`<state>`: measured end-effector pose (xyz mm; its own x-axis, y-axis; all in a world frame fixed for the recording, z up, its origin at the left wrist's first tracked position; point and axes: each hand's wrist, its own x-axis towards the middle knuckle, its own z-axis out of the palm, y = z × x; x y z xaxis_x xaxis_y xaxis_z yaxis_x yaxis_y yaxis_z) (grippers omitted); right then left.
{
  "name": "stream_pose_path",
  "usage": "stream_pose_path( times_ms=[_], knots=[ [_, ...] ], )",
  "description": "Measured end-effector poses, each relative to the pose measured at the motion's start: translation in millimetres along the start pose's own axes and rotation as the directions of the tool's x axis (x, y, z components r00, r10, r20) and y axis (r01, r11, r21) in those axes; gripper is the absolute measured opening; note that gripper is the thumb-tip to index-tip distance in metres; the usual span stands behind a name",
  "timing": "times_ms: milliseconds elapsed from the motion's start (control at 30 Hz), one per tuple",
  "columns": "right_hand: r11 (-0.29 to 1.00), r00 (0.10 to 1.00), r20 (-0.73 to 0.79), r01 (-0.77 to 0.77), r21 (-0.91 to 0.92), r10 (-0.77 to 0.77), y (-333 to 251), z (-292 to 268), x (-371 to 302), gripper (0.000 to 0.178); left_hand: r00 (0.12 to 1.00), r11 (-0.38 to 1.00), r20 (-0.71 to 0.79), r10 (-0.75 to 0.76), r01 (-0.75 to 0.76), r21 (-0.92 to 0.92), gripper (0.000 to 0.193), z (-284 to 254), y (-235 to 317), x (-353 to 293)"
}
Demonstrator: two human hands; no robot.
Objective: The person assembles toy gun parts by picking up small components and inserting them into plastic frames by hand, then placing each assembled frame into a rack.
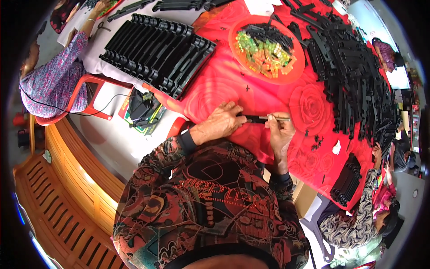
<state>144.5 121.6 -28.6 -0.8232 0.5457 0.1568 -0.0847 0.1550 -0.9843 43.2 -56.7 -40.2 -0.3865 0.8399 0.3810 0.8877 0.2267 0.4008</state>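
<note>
Left hand point(224, 121) closed around a slim black plastic strip point(253, 119) lying over the red rose-patterned tablecloth point(215, 85); right hand point(280, 130) pinching thin metal tweezers point(277, 118) against the strip's end.

Wearing a long-sleeved top point(210, 197), densely patterned in red, black and teal, with dark ribbed cuffs point(187, 142).

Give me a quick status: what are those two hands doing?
Left hand gripping a black strip. Right hand pinching a thin metal tool against its end. Red tablecloth underneath; nothing in the way.
</note>
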Motion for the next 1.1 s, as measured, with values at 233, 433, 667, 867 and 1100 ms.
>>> stream_pose_path(
  times_ms=[233,433,667,867,1100],
  knots=[
    [0.987,0.999,0.047,-0.004,-0.161,0.011,13.6,1.6,-9.4,0.008,0.981,0.986,0.137,-0.139,0.150,-0.069,0.018,6.2,3.8,0.6],
    [0.943,0.982,0.170,0.131,-0.306,-0.082,-4.0,9.1,-2.8,0.009,0.984,0.986,0.090,-0.155,0.160,-0.053,0.013,8.6,6.0,-0.4],
    [0.886,0.945,0.237,0.300,-0.354,-0.226,-2.9,12.9,-3.2,0.011,0.983,0.985,0.101,-0.152,0.159,-0.072,0.011,4.7,6.7,2.3],
    [0.901,0.944,0.242,0.295,-0.319,-0.224,-5.6,14.3,-4.6,0.010,0.994,0.994,0.030,-0.105,0.105,-0.005,0.013,9.3,7.7,-0.6],
    [0.882,0.937,0.285,0.299,-0.363,-0.200,-3.6,20.0,-5.4,0.011,0.991,0.991,0.065,-0.114,0.118,-0.056,0.013,7.7,6.0,3.3]
  ],
)
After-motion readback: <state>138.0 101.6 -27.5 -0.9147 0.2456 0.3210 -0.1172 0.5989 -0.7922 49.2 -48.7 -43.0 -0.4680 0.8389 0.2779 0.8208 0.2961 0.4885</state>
